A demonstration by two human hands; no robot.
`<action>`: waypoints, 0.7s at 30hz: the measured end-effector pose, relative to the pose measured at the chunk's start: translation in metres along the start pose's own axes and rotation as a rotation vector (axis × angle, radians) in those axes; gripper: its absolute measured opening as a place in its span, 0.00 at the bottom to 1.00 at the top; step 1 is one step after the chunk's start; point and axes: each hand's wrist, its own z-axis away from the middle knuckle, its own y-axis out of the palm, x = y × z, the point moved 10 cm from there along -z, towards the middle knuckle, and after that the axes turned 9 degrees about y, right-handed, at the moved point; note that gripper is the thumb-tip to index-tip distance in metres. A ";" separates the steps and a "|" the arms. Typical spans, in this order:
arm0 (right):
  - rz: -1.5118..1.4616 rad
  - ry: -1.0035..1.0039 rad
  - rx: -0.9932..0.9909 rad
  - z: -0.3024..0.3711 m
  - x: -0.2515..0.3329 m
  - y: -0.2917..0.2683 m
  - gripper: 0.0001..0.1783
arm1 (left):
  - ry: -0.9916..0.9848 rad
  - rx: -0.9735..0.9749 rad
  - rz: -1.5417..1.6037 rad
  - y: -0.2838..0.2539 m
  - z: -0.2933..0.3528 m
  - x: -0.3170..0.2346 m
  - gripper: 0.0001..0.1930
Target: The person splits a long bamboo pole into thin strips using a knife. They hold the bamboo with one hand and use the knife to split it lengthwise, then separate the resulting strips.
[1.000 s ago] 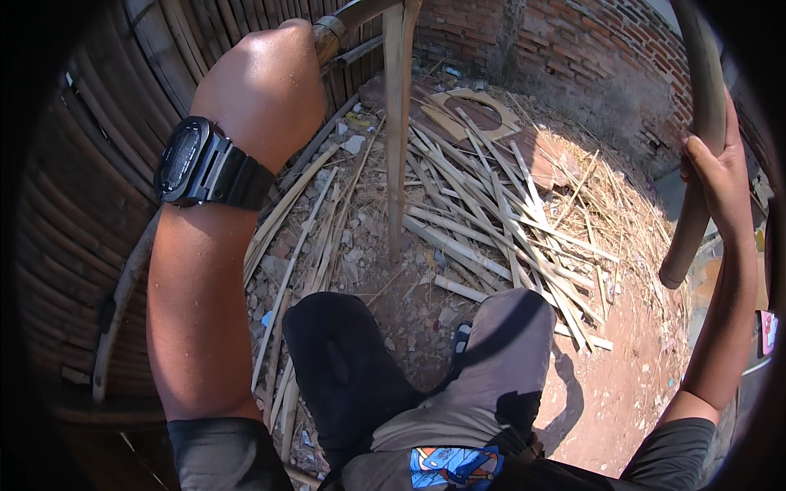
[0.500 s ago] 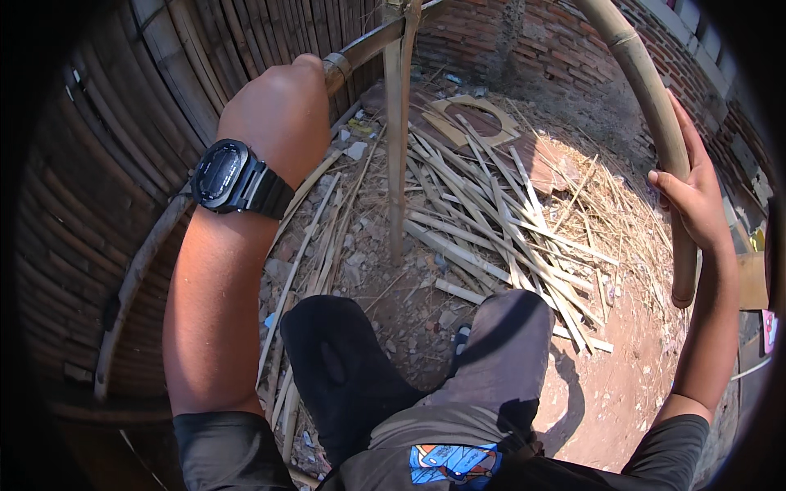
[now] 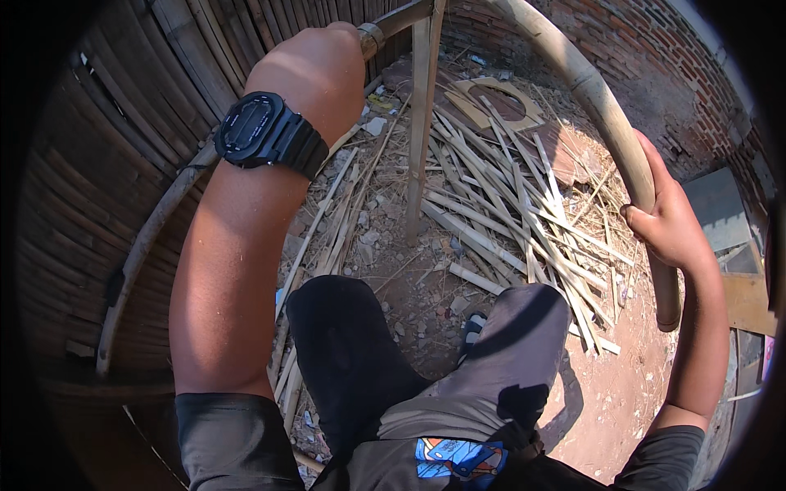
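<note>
My left hand (image 3: 315, 78), below a black wristwatch (image 3: 260, 131), is closed around the handle of a machete (image 3: 371, 38). Its blade (image 3: 401, 17) runs right, up to the top of an upright wooden stake (image 3: 421, 123); the blade's far end is out of sight. A long bamboo pole (image 3: 591, 92) comes down from the upper edge at the right. Near its lower end my right hand (image 3: 670, 214) is wrapped round it, thumb on the near side. Where the pole's upper end meets the stake or blade is not shown.
Cut bamboo strips (image 3: 524, 221) lie heaped on the dirt beyond my knees, with more strips (image 3: 344, 213) at the left. A bamboo wall (image 3: 106, 196) stands close on the left, a brick wall (image 3: 655, 74) behind. Flat cardboard (image 3: 491, 102) lies past the heap.
My left hand has moved up and to the right with the machete. The bamboo pole and my right hand have shifted left and down. The whole view has also turned slightly.
</note>
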 end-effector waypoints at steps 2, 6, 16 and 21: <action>0.053 0.020 -0.020 -0.007 -0.007 -0.007 0.51 | -0.067 0.065 0.024 0.014 0.005 0.001 0.08; -0.066 -0.155 -0.096 -0.001 -0.016 -0.021 0.50 | -0.091 0.102 0.080 0.024 0.001 -0.013 0.08; -0.131 0.027 -0.593 0.025 -0.027 -0.166 0.45 | -0.094 0.096 0.108 0.021 0.001 -0.011 0.12; -0.344 -0.067 -0.451 -0.021 -0.022 -0.109 0.42 | -0.064 0.115 -0.038 0.009 0.007 -0.001 0.12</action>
